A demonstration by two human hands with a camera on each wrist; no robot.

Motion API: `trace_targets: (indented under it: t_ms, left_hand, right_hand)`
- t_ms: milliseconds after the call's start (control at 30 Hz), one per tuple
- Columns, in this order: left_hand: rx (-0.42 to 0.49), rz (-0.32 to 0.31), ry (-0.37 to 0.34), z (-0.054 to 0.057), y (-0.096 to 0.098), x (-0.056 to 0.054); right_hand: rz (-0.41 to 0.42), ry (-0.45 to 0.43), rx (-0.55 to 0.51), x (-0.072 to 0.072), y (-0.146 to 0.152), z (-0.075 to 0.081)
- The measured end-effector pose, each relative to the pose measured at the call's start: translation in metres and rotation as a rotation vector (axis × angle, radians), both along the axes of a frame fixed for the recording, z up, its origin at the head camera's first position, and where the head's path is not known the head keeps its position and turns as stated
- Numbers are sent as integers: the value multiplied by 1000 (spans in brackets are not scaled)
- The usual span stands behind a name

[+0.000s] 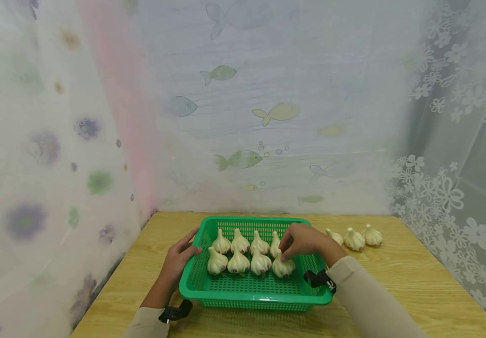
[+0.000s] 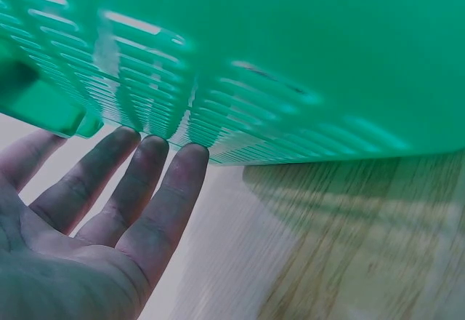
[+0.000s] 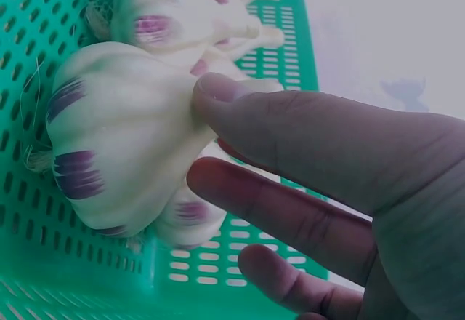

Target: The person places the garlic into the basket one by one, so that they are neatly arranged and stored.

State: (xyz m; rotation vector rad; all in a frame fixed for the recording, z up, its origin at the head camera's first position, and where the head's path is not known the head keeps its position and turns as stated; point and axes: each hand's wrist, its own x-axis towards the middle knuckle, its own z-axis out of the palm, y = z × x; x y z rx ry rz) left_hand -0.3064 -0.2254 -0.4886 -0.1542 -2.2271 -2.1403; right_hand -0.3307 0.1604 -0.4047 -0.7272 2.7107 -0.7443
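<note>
A green plastic basket (image 1: pixel 255 298) with slotted walls holds several white garlic bulbs (image 1: pixel 238 264) with purple marks, standing in two rows with stems up. My right hand (image 1: pixel 304 240) reaches in from the right and pinches the neck of the front-row rightmost garlic bulb (image 1: pixel 284 268) between thumb and fingers. That bulb (image 3: pixel 123 138) appears large in the right wrist view, resting at the basket floor. My left hand (image 1: pixel 178 257) is at the basket's left side, thumb by the rim. In the left wrist view its fingers (image 2: pixel 163 218) are extended, tips at the outer wall.
Outside the basket, to its right, a few more garlic bulbs (image 1: pixel 354 239) stand on the wooden table (image 1: pixel 412 281). Patterned curtains (image 1: pixel 243 131) hang behind the table and at both sides. A black wrist camera (image 1: pixel 176 311) sits on each wrist.
</note>
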Motion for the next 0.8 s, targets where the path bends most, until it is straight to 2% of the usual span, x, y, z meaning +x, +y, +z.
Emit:
trace_targets:
  t_ms: [433,800]
  left_hand:
    - [14,-21,-2,0,0,0]
    - [46,-10,-31,-3,-1,-2]
  right_hand:
    - [-12,20,5,-1,0,-3]
    - [-15,17,6,2,-2,0]
